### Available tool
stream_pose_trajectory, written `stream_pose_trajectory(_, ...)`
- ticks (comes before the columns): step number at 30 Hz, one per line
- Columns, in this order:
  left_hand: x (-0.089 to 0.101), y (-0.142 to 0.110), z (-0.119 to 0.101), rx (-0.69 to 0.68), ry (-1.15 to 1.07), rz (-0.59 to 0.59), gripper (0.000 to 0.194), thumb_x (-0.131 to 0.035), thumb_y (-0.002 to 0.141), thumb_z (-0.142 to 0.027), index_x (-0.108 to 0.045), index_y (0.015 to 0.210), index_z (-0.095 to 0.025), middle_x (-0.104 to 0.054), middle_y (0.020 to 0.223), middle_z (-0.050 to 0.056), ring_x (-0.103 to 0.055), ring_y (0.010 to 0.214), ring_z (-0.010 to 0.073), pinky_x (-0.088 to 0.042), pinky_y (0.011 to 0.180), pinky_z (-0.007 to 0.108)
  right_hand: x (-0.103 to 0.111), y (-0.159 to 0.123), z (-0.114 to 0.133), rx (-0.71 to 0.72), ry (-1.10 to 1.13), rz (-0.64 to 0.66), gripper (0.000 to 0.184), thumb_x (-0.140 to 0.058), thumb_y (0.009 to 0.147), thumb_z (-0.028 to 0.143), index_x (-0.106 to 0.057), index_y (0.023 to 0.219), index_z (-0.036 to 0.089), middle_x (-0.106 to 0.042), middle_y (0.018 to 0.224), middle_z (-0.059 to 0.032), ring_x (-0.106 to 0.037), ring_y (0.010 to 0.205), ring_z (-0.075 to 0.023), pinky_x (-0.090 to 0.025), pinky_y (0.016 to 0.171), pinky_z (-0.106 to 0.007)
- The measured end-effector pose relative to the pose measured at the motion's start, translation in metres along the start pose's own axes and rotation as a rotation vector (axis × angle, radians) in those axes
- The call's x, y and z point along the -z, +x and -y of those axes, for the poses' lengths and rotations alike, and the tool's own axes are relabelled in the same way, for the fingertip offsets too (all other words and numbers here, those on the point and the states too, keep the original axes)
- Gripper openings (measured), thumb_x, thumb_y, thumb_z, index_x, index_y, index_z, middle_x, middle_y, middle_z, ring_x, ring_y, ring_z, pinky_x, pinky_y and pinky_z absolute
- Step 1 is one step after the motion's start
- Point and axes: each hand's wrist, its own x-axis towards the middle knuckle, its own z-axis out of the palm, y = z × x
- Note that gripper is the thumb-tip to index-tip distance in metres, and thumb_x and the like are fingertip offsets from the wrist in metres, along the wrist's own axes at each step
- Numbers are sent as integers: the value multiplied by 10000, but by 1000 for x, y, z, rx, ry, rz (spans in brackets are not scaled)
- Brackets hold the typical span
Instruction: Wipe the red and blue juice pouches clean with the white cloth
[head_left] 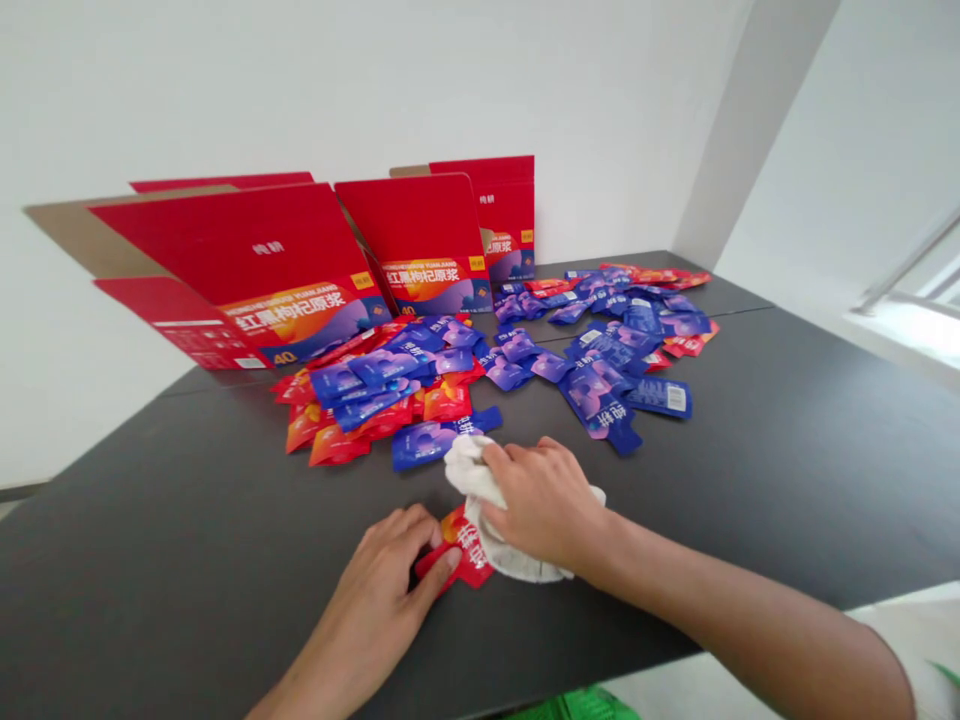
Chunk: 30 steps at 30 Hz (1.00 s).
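On the dark table near its front edge lies a red pouch (472, 555) with white lettering and an orange patch. My left hand (397, 565) pinches the pouch's left end, thumb on top. In my right hand (544, 500) is a bunched white cloth (517, 562), which covers the pouch's right part. Just beyond the cloth lies a blue pouch (427, 442). Behind it is a pile of red pouches (337, 443) and blue pouches (390, 365). More blue pouches (596, 390) spread to the right.
Several open red cartons (300, 260) stand at the back left against the wall (360, 80). Red pouches (652, 274) lie at the far right of the heap. Something green (577, 705) shows below the front edge of the table (172, 560).
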Motion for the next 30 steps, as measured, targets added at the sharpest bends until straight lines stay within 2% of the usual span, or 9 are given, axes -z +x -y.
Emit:
stream_pose_trajectory(2, 7, 12, 1, -46, -20, 31, 265, -437, 876, -406, -508, 714, -209, -553, 786, 23, -514, 796, 209, -415, 754, 340, 1, 1, -3, -31, -16, -12, 369, -487, 807, 372, -489, 1118, 172, -651, 939, -85, -608, 839, -228, -365, 842, -391)
stream_pose_trajectory(6, 17, 32, 7, -158, -76, 73, 160, -498, 845, -352, -549, 791, -210, -575, 890, 35, -515, 912, 215, -402, 839, 331, 3, 2, -5, 99, 37, 53, 363, -544, 764, 392, -516, 1063, 187, -653, 934, -69, -610, 843, -215, -372, 846, -365)
stream_pose_trajectory(11, 14, 35, 13, -160, -24, 77, 320, -438, 878, -418, -437, 648, -195, -511, 715, -10, -488, 726, 165, -400, 703, 286, 3, 5, -9, -206, -47, -28, 330, -491, 810, 357, -512, 1074, 160, -651, 921, -105, -609, 841, -233, -365, 845, -389)
stream_pose_trajectory(16, 11, 34, 15, -215, -40, -4, 166, -497, 850, -375, -530, 815, -216, -575, 932, 30, -496, 969, 221, -379, 871, 325, -1, 3, 0, 92, 47, 24, 355, -558, 762, 401, -502, 1044, 192, -646, 934, -69, -602, 830, -215, -373, 834, -369)
stream_pose_trajectory(21, 12, 39, 15, -221, -32, 57, 272, -442, 882, -392, -480, 696, -198, -538, 765, 4, -502, 777, 179, -402, 756, 304, -1, 6, -5, -178, -37, -27, 307, -475, 811, 361, -494, 1060, 182, -654, 921, -92, -610, 813, -227, -367, 808, -381)
stream_pose_trajectory(23, 11, 42, 16, -232, -29, 52, 272, -445, 882, -397, -485, 700, -198, -541, 773, 6, -507, 801, 183, -402, 774, 308, 0, 8, -5, -138, -40, -21, 301, -488, 803, 364, -502, 1039, 177, -651, 919, -94, -607, 818, -223, -369, 805, -365)
stream_pose_trajectory(26, 11, 45, 18, -275, -29, 8, 182, -493, 858, -379, -541, 827, -206, -574, 942, 40, -493, 992, 224, -369, 897, 341, 0, 9, -1, 30, 11, 22, 334, -530, 770, 391, -507, 1035, 190, -650, 933, -73, -604, 829, -216, -373, 811, -348)
stream_pose_trajectory(28, 11, 46, 19, -285, -28, 4, 185, -487, 863, -377, -546, 844, -203, -574, 954, 45, -498, 981, 223, -372, 892, 346, 0, 11, -2, -14, 1, 19, 329, -511, 783, 393, -506, 1043, 191, -654, 927, -72, -607, 822, -221, -375, 805, -352)
stream_pose_trajectory(30, 10, 48, 19, -267, -20, 24, 237, -454, 880, -391, -523, 768, -194, -564, 853, 28, -513, 859, 197, -400, 815, 329, 0, 13, -4, -156, -49, -1, 297, -472, 812, 368, -507, 1038, 178, -655, 916, -88, -610, 810, -225, -376, 791, -354)
